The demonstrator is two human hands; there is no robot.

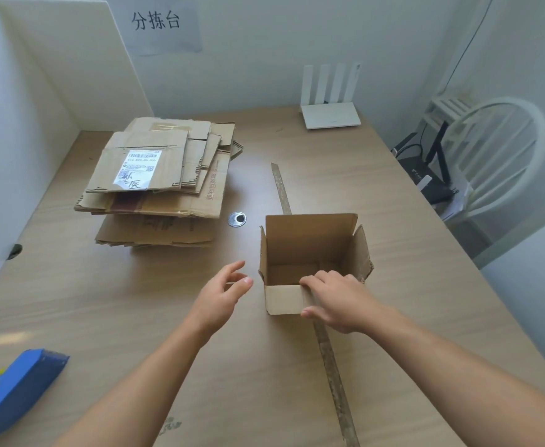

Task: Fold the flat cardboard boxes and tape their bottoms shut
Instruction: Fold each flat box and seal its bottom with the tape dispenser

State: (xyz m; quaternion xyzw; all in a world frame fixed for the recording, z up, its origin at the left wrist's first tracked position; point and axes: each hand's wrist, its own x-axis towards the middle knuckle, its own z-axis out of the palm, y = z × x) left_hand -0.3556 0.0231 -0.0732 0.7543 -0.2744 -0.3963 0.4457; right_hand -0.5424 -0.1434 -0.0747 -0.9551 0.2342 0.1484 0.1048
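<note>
A small brown cardboard box (309, 243) stands upright and open-topped on the wooden table (135, 317), its top flaps raised. My right hand (335, 300) grips the box's near flap, fingers curled over its edge and thumb below. My left hand (224, 293) hovers just left of the box with relaxed fingers, touching nothing. A stack of flat cardboard boxes (158, 182) lies at the back left, the top one bearing a white shipping label. A blue tape dispenser (13, 391) lies at the table's near left edge.
A white router (329, 101) stands at the back by the wall. A narrow strip (326, 346) runs along the table under the box. A round metal grommet (237, 219) sits left of the box. A white chair (496, 156) holding black devices stands to the right.
</note>
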